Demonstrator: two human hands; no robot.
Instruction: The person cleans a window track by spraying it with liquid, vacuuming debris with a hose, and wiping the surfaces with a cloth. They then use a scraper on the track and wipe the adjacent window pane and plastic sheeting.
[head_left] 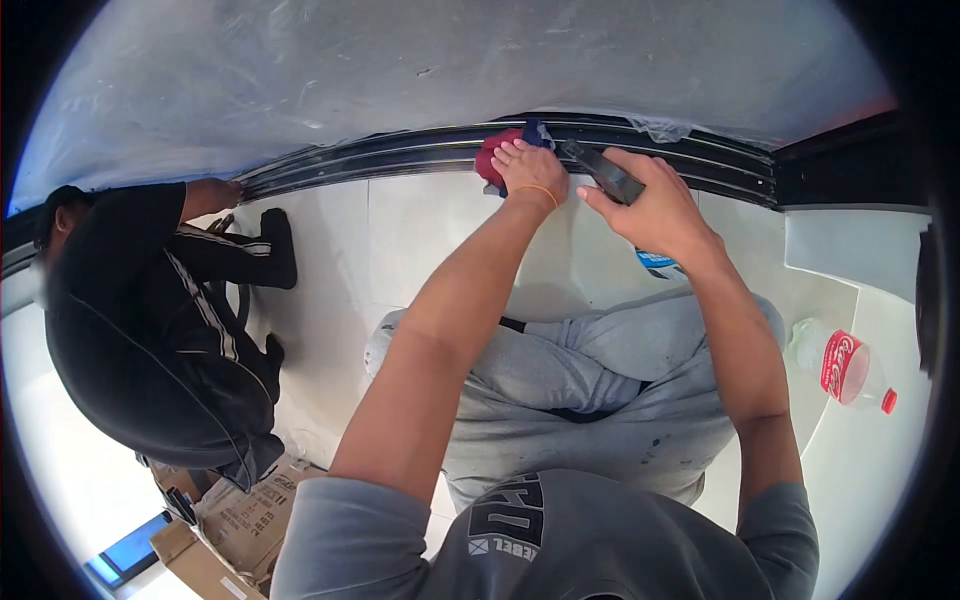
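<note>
My left hand (pixel 530 172) presses a bunched dark red and navy cloth (pixel 487 163) against the black sliding track (pixel 400 158), its fingers bent over the fabric. Just to the right, my right hand (pixel 660 205) is wrapped round a spray bottle with a black trigger head (pixel 608 176). Its nozzle points up and left, towards the track near the cloth. Below my palm shows the bottle's blue and white label (pixel 658 263); my hand hides the rest of its body.
At the left, a person in black (pixel 150 330) crouches with a hand at the track. A plastic cola bottle with a red label (pixel 840 362) lies on its side at right. Cardboard boxes (pixel 245 515) stand lower left. Clear plastic film (pixel 660 128) hangs over the track. Pale tiles (pixel 420 225) cover the floor.
</note>
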